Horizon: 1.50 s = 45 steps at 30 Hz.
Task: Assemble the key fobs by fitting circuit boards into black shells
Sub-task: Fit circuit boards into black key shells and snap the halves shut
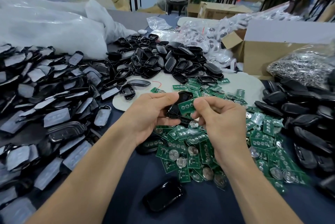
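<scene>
My left hand grips a glossy black shell above the middle of the table. My right hand pinches a green circuit board and holds it against the shell's open side. Below and right of my hands lies a heap of green circuit boards with round silver coin cells. A single black shell lies on the dark cloth near the table's front edge.
Black shells are piled at the back centre and along the right. Shells with grey pads cover the left side. White plastic bags, a cardboard box and a bag of metal rings stand behind.
</scene>
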Each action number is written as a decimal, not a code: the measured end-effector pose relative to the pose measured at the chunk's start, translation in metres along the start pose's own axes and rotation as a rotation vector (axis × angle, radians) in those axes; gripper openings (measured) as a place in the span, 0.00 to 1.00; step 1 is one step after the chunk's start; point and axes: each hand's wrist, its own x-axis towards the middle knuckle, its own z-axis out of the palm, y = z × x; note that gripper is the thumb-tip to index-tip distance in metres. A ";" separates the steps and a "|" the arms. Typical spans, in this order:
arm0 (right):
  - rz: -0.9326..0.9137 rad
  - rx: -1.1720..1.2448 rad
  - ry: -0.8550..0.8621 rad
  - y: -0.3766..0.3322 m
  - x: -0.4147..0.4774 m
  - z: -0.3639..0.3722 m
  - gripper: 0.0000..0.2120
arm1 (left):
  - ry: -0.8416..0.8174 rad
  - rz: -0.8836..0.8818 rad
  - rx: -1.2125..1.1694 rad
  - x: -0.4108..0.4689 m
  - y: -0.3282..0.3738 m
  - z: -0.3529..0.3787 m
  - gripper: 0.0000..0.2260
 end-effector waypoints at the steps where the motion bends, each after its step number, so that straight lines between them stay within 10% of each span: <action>1: -0.004 -0.029 -0.004 0.001 0.000 0.000 0.06 | -0.010 0.003 0.009 0.001 0.000 -0.001 0.09; 45: -0.122 -0.613 0.046 -0.003 -0.004 0.002 0.14 | 0.038 0.191 0.361 -0.004 -0.009 0.006 0.21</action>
